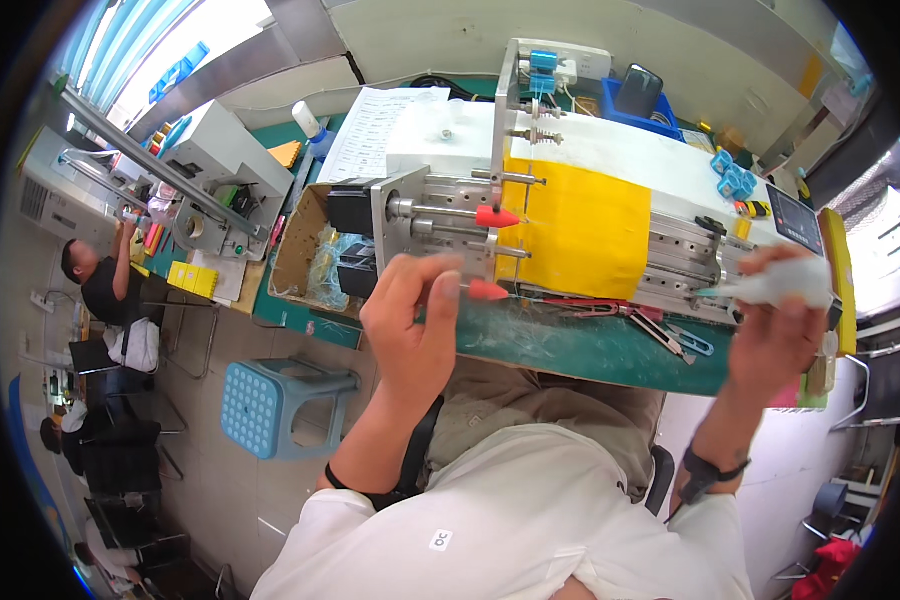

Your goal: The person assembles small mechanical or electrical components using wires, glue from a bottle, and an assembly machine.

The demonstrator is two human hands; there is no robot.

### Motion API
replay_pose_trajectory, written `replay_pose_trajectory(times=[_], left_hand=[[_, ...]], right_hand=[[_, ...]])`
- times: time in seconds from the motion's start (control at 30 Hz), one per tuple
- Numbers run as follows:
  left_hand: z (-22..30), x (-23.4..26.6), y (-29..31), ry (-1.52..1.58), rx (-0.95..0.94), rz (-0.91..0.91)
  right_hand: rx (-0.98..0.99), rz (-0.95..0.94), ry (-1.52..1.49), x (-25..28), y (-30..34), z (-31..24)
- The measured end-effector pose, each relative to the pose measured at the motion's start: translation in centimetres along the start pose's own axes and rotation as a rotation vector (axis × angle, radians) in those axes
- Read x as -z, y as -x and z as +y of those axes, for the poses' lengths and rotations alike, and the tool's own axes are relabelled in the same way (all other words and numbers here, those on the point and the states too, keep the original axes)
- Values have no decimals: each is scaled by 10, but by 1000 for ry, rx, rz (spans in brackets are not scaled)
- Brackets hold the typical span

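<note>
My left hand [410, 315] is raised by the left end of a metal two-spindle machine [430, 182], its thumb and fingers pinched together; whatever lies in the pinch is too small to make out. Just right of those fingertips is a red cone tip [487, 290], and a second red cone [497, 217] sits on the farther spindle. My right hand [775, 330], slightly blurred, grips a white squeeze bottle [792, 283]. The bottle's thin nozzle points left over the machine's right end. A yellow sheet [580, 235] covers the middle of the machine.
Tweezers and a cutter [660, 335] lie along the green bench's near edge. Blue spools [733, 177], a digital display [793, 218] and a blue bin [610, 103] stand behind. A cardboard box [300, 250] and blue stool [270, 405] are leftward. Another person [105, 285] sits far left.
</note>
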State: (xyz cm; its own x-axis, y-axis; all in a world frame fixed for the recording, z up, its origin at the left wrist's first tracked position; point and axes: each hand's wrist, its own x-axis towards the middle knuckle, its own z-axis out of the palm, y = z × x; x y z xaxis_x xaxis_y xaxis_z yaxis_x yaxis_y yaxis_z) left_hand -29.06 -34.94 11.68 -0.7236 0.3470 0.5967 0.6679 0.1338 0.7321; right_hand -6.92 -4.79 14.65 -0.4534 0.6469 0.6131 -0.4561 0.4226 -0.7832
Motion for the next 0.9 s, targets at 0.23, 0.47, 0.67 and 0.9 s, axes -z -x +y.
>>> replay_pose_trajectory(times=[0.23, 0.47, 0.67, 0.9], left_hand=[[-4, -22, -25, -2, -50, 25], [-11, -40, -49, -265, -388, 33], [-1, -42, -71, -127, -219, -58], [0, -46, -91, -237, -337, -73]], right_hand=[[-153, -245, -188, -137, -35, 8], [-295, -200, -265, -156, -35, 45], [-331, -152, -333, -156, -32, 60], [-336, -151, -383, -154, -29, 67]])
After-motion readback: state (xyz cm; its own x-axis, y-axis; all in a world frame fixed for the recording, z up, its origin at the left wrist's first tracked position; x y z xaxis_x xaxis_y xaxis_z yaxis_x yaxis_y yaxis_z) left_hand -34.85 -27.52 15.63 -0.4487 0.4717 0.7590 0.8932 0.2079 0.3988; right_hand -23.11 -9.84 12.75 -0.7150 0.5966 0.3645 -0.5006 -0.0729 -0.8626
